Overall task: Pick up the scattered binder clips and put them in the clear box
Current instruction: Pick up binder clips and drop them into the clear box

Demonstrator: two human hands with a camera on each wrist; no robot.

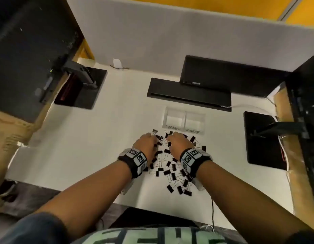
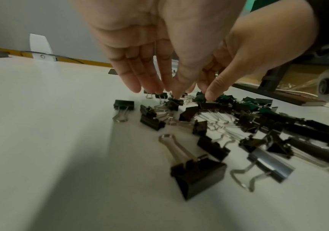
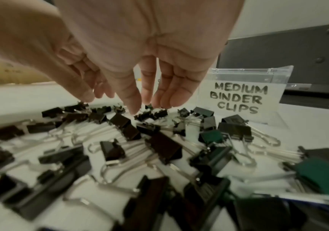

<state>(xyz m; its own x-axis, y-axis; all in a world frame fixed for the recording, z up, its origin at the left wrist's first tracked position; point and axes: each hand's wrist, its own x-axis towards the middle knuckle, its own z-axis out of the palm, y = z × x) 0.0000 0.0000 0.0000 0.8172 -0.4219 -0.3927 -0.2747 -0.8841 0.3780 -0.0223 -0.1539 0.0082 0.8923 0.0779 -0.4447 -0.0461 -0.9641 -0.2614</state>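
Observation:
Many black binder clips (image 1: 170, 166) of small and medium size lie in a pile on the white table (image 1: 82, 138). Just beyond the pile stands the clear two-compartment box (image 1: 184, 120); its right compartment (image 3: 242, 93) is labelled "MEDIUM BINDER CLIPS". My left hand (image 1: 147, 143) hangs over the pile's far left part, fingers (image 2: 135, 81) pointing down, with a fingertip on a small clip (image 2: 176, 101). My right hand (image 1: 177, 141) is close beside it, its fingers (image 3: 133, 106) reaching down onto small clips (image 3: 149, 114). Neither hand holds a clip.
A long black bar (image 1: 188, 93) and a black device (image 1: 223, 74) lie behind the box. Black base plates stand at the left (image 1: 82, 88) and right (image 1: 263, 140). A white partition (image 1: 170, 32) closes the back. A thin cable (image 1: 212, 213) hangs over the table's near edge.

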